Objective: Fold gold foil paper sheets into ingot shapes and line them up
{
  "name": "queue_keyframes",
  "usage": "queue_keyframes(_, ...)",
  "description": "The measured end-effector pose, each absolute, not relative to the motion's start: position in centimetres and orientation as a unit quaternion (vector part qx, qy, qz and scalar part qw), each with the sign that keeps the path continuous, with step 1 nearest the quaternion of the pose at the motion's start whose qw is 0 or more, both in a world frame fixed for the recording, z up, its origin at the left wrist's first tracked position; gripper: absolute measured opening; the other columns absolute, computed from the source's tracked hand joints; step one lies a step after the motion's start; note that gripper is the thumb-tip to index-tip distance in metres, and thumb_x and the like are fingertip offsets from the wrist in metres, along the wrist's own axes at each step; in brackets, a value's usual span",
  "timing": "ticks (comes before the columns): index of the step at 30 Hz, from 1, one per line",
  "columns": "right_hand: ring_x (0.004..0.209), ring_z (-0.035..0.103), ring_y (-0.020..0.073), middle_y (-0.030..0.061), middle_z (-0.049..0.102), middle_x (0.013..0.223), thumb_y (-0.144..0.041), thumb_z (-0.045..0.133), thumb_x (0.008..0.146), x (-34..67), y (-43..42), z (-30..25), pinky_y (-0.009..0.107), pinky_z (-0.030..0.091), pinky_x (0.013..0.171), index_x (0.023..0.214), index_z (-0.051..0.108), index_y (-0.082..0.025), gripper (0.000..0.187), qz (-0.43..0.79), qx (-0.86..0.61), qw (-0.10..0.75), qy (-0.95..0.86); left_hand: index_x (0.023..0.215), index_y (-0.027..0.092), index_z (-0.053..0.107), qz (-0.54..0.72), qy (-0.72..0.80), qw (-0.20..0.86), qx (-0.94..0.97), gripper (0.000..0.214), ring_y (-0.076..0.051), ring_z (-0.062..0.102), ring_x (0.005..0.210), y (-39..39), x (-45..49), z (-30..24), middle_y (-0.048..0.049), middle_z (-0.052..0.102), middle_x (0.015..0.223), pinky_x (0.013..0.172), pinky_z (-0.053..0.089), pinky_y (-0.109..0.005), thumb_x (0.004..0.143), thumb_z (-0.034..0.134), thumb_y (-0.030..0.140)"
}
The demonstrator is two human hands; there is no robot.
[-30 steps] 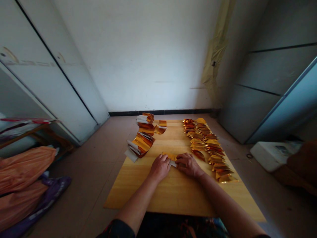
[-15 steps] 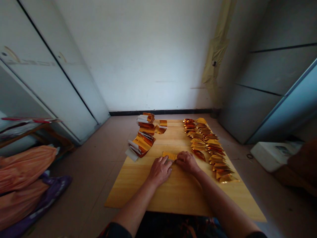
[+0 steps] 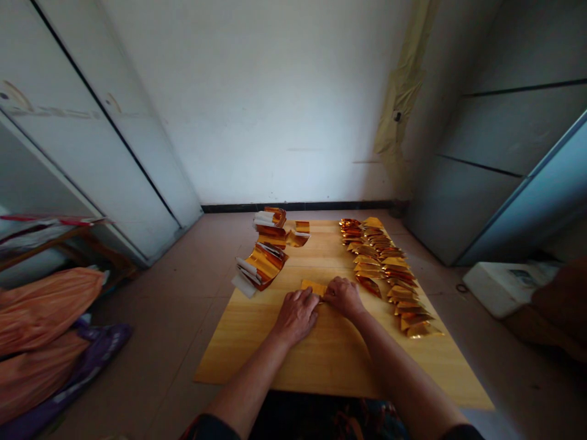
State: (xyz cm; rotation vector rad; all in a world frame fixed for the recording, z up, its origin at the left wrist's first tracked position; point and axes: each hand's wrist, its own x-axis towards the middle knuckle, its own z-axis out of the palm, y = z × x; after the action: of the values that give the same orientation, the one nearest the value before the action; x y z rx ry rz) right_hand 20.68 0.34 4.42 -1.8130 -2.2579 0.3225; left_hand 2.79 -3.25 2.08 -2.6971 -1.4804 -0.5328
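Note:
A small sheet of gold foil paper (image 3: 312, 285) lies on the wooden board between my two hands, its near edge partly covered by fingers. My left hand (image 3: 297, 316) is closed, with its fingertips holding the sheet down at the near left. On the other side, my right hand (image 3: 343, 297) pinches the sheet's right part; the exact fold under the fingers is hidden. Folded gold foil pieces (image 3: 367, 269) stand in two overlapping rows to the right. Curled stacks of gold foil sheets (image 3: 265, 266) with pale backs rest at the left, beside a few loose sheets (image 3: 299, 237).
The board (image 3: 330, 360) spans the space before my body. Beyond it is a white wall (image 3: 275, 122). Cabinets (image 3: 92, 122) stand left, with orange and purple bags (image 3: 50, 311) below. To the right are a grey cabinet (image 3: 477, 153) and a white box (image 3: 499, 287).
Both hands stay at the sheet. My right hand has shifted slightly up, and the left fingers have moved a little on the near edge. The foil piles have not moved.

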Motion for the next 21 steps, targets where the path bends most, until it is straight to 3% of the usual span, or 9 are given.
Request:
queue_keyframes(6,0.089,0.053,0.0181,0.0031,0.063,0.091,-0.029,0.060,0.078,20.52,0.33,3.99,0.028,0.028,0.072,0.077,0.066,-0.020,0.011,0.107,-0.624,0.127,-0.763,0.114,0.031,0.057,-0.158,-0.461,0.026,-0.873,0.032,-0.024,0.047,0.112,-3.46,2.57,2.23,-0.0073,0.047,0.132,0.092,0.039,-0.042,0.082,0.057,0.030)
queue_keyframes(21,0.088,0.055,0.0167,0.0022,0.065,0.089,-0.021,0.060,0.074,20.72,0.57,3.66,0.027,0.031,0.077,0.077,0.067,-0.020,0.008,0.141,-0.636,0.151,-0.743,0.106,0.032,0.063,-0.158,-0.473,0.009,-0.867,0.024,-0.025,0.046,0.113,-3.52,2.71,2.25,-0.0073,0.048,0.132,0.090,0.038,-0.043,0.084,0.055,0.033)
